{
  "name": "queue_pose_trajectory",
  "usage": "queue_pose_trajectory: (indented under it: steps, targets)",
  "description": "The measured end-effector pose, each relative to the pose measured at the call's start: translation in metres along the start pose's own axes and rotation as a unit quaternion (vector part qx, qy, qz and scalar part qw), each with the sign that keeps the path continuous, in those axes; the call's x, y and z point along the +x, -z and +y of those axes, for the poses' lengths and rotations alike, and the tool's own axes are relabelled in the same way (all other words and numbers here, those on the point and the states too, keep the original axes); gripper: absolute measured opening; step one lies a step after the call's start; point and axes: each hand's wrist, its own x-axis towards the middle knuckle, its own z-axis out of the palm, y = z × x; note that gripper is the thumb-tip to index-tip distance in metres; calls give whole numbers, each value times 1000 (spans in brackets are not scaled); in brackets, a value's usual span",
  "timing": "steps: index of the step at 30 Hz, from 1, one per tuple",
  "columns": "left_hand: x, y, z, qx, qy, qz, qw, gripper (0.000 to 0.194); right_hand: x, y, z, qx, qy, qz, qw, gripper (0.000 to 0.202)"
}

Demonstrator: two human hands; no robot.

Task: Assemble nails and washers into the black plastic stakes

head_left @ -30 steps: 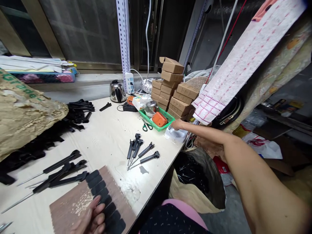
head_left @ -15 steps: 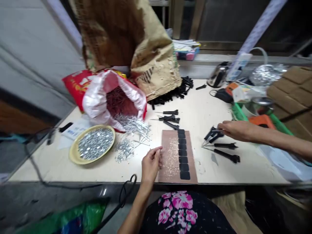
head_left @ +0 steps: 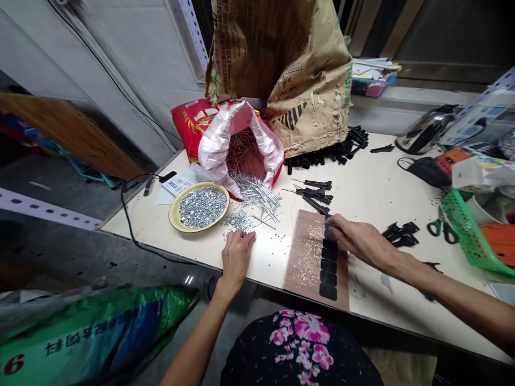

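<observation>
My left hand (head_left: 238,252) is at the near edge of a pile of small metal pieces (head_left: 238,220), its fingers pressed together; what they hold, if anything, is too small to name. Over the top of a row of black squares (head_left: 329,266) on a brown board (head_left: 302,257), my right hand (head_left: 350,233) has its fingers closed, and their tips hide what is between them. Small pale bits lie scattered on the board's left part. Black-handled pieces with thin metal shafts (head_left: 316,193) lie just behind the board. Long silver nails (head_left: 259,197) spill from a red and white bag (head_left: 209,142).
A yellow dish (head_left: 174,217) of small metal pieces stands at the left. Behind are a large brown paper sack (head_left: 317,123) and black parts (head_left: 354,145). To the right lie scissors (head_left: 442,228), black handles (head_left: 402,234), a green basket (head_left: 462,236) and a kettle (head_left: 428,128).
The view has turned left. My left hand has moved from the board's left edge to the small metal pieces. My right hand has come from the black handles on the right to the row of squares.
</observation>
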Motion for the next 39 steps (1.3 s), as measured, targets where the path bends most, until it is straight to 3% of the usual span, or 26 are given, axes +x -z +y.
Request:
queue_pose_trajectory:
  steps: [4, 6, 8, 10, 13, 14, 15, 17, 27, 39]
  targets:
    - [8, -2, 1, -30, -3, -2, 1000, 21, 6, -14, -20, 37, 49, 77, 995, 23]
    - [11, -1, 2, -123, 15, 5, 992, 17, 11, -22, -31, 71, 45, 112, 990, 22]
    - [14, 2, 7, -277, 80, 2, 958, 14, 19, -30, -42, 109, 50, 135, 984, 20]
    - [16, 7, 17, -468, 186, -31, 864, 18, 26, -35, -53, 134, 58, 147, 978, 21]
    - [20, 15, 36, -690, 301, -94, 652, 27, 35, -39, -66, 125, 64, 155, 978, 24]
    - [21, 17, 43, -730, 315, -104, 598, 29, 36, -39, -69, 114, 62, 156, 979, 25]
    - [22, 18, 49, -755, 321, -106, 562, 30, 37, -38, -70, 102, 59, 157, 981, 25]
    - [23, 19, 57, -775, 327, -100, 531, 32, 38, -36, -71, 82, 51, 158, 983, 25]
    - [29, 17, 74, -763, 341, -92, 541, 34, 33, -33, -65, 55, 43, 166, 984, 25]
    - [25, 6, 82, -724, 330, -72, 601, 33, 31, -38, -59, -107, 70, 178, 976, 20]
